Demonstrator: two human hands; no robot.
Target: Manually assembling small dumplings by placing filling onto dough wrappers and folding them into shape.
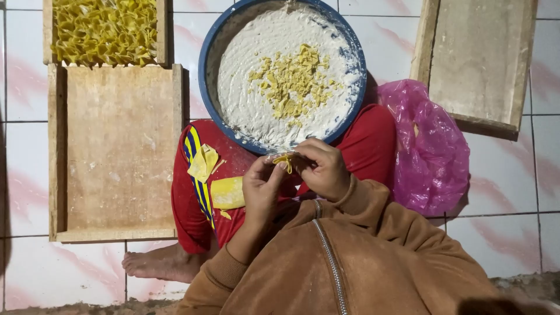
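My left hand and my right hand meet over my lap, both pinching one small folded piece of yellow dough between the fingertips. Just beyond them sits a round blue basin filled with white flour and a scatter of yellow dough scraps. Flat yellow dough strips lie on my left thigh, on red shorts with a blue and yellow stripe.
An empty wooden tray lies on the tiled floor to the left. Behind it another tray holds several folded yellow dough pieces. A third wooden tray sits upper right, with a pink plastic bag beside my right knee.
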